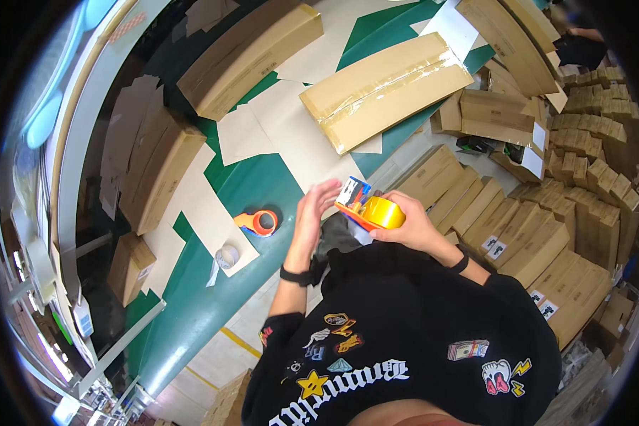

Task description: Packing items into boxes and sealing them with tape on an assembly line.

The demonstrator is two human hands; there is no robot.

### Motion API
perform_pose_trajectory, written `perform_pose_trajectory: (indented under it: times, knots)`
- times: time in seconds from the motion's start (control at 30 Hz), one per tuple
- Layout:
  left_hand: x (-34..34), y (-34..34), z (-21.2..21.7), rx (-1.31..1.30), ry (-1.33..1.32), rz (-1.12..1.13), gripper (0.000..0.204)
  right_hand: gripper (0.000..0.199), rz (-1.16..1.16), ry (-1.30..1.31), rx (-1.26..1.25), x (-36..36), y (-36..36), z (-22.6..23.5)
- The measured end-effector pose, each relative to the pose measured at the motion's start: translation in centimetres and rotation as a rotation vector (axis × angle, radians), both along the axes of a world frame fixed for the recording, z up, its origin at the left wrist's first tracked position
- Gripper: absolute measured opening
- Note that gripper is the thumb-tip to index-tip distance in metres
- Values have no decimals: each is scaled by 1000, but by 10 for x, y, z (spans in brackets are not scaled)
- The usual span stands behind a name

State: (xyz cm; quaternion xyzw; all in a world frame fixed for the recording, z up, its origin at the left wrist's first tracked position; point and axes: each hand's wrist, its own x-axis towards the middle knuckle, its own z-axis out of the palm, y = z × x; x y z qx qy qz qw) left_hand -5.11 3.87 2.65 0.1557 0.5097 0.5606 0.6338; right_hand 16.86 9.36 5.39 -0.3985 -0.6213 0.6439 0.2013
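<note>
A tape gun (pixel 355 216) with an orange frame, a blue and white front end and a yellow roll of tape is in my right hand (pixel 415 226). The fingers of that hand wrap around the side of the roll. My left hand (pixel 318 207) is raised beside the tape gun's front end, its fingers stretched out and holding nothing. Whether its fingertips touch the front end, I cannot tell. Beyond my hands a long cardboard box (pixel 387 92), closed with clear tape along its top, lies on the green table (pixel 263 177).
On the table are a second orange tape dispenser (pixel 259 222), a pale tape roll (pixel 225 257), flat cardboard sheets (pixel 245 131) and more long boxes (pixel 252 57). To the right, several cardboard boxes (pixel 554 248) stand stacked on the floor. Another person (pixel 581 48) is at the far right.
</note>
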Motion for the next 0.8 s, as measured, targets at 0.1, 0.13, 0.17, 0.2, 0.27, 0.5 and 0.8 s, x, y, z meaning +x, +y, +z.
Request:
perform_pose_trajectory:
  times: [0.1,0.13,0.17,0.2,0.27,0.5,0.8]
  knots:
    - [-11,51,11,-52,155,-364,36,47,46,-294,349,-5,18,12]
    - [-16,64,6,-65,155,-371,36,47,41,-292,336,-10,25,13]
    - [-19,74,1,-65,158,-429,34,48,47,-352,257,-16,31,13]
    - [-23,84,-2,-64,157,-493,32,49,49,-415,176,-21,35,14]
    - [-36,95,-7,-63,169,-496,32,55,-6,-515,367,-35,29,-1]
    - [-63,124,-14,32,104,-525,32,64,-105,-503,459,-63,45,-1]
    - [-64,137,-22,131,349,-572,28,62,-103,-630,364,-64,57,-3]
